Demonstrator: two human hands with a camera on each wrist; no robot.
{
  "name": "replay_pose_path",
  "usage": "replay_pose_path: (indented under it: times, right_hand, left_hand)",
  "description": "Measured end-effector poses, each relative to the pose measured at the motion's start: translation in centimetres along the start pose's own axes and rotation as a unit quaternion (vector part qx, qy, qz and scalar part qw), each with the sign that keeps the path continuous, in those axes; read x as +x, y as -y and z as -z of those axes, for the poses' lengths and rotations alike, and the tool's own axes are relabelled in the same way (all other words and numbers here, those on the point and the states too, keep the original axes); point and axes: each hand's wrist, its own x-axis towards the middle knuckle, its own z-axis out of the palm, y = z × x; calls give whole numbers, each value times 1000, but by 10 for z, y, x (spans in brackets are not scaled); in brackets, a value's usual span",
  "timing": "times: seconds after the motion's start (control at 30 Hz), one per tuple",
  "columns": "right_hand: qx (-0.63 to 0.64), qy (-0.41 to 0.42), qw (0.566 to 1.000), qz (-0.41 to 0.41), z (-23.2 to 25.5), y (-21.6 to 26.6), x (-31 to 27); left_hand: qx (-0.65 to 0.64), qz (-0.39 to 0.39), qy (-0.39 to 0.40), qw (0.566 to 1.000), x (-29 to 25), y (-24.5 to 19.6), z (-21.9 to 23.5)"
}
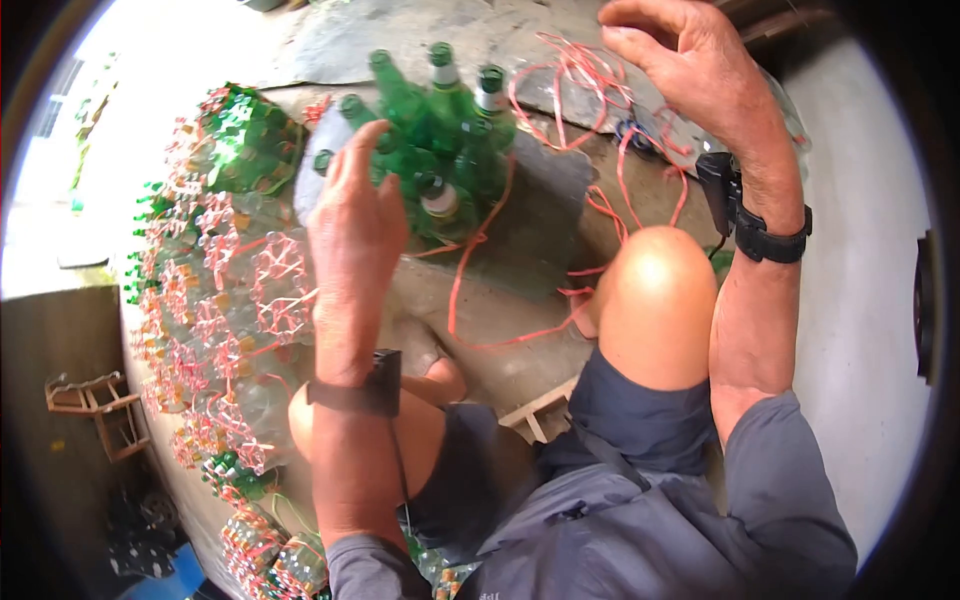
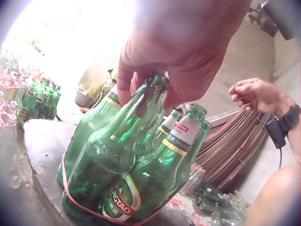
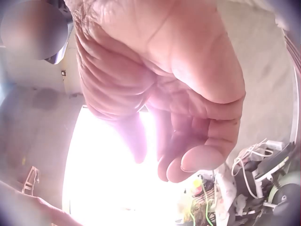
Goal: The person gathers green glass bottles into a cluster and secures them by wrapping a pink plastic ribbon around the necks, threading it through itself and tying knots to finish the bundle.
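Several green beer bottles (image 1: 430,130) stand upright in a tight cluster, some with white neck labels. A pink plastic strap (image 2: 70,193) runs round their lower part, and its loose end trails over the floor. My left hand (image 1: 355,215) is at the near side of the cluster. In the left wrist view, its thumb and fingers grip the neck of a beer bottle (image 2: 106,150) with embossed glass, the far fingers partly hidden behind it. Off to the right, my right hand (image 1: 675,50) is raised in the air, holding nothing, its fingers loosely bent.
Many strapped bundles of bottles (image 1: 215,300) stand on the left. A tangle of pink strapping (image 1: 575,85) lies beyond the cluster. A small wooden stool (image 1: 95,405) is at far left, and a pale wall (image 1: 860,250) borders the right. Loose bottles (image 2: 209,197) lie on the floor.
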Motion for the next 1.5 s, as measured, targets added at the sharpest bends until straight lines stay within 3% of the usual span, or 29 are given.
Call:
replay_pose_path:
  times: [0.07,0.1,0.13,0.2,0.23,0.33,0.37,0.43,0.47,0.57,0.63,0.87,0.93,1.07,1.13,1.23,1.37,1.47,1.5]
  right_hand:
    - [21,32,997,-66,18,-59,-29]
    - [-16,68,993,-94,25,-85,-45]
    - [-52,102,986,-121,32,-103,-60]
    - [-58,111,956,-267,44,-115,-97]
    - [-160,117,947,-254,47,-134,-117]
    - [-247,118,930,-245,61,-197,-187]
    - [-247,117,929,-248,68,-207,-207]
    - [-275,103,916,-272,71,-224,-238]
    - [-288,113,902,-301,75,-236,-253]
    - [-321,100,882,-329,82,-269,-296]
    - [-319,105,863,-377,85,-279,-312]
    - [-275,114,868,-397,80,-313,-348]
    - [-242,129,857,-436,74,-313,-349]
    - [-263,72,899,-342,59,-330,-372]
    - [-157,60,841,-514,53,-310,-361]
    - [-160,57,870,-464,43,-337,-381]
    - [-124,38,852,-508,39,-317,-368]
    - [-154,44,862,-480,34,-344,-384]
    - [-194,40,887,-418,34,-357,-395]
  left_hand:
    - [10,8,8,1000,1,1,-1]
    - [15,60,31,998,3,-4,2]
    - [9,21,10,1000,2,4,-1]
    - [17,13,-7,1000,3,6,-3]
    - [13,58,15,998,3,-1,1]
    - [7,134,55,989,6,-5,2]
    - [7,132,58,990,6,-1,-4]
    - [22,43,-14,999,8,16,-13]
    - [43,96,9,994,11,4,-8]
    - [52,85,-19,995,14,1,-10]
    - [43,76,-23,996,16,6,-13]
    - [33,22,-31,999,21,20,-18]
    - [5,50,-19,999,22,8,-13]
    - [27,88,30,995,24,5,-8]
    - [29,105,48,993,25,6,-10]
    - [13,61,29,998,23,16,-14]
    - [41,29,19,999,24,16,-16]
    - [52,32,26,998,26,13,-11]
    - [58,38,33,997,26,11,-10]
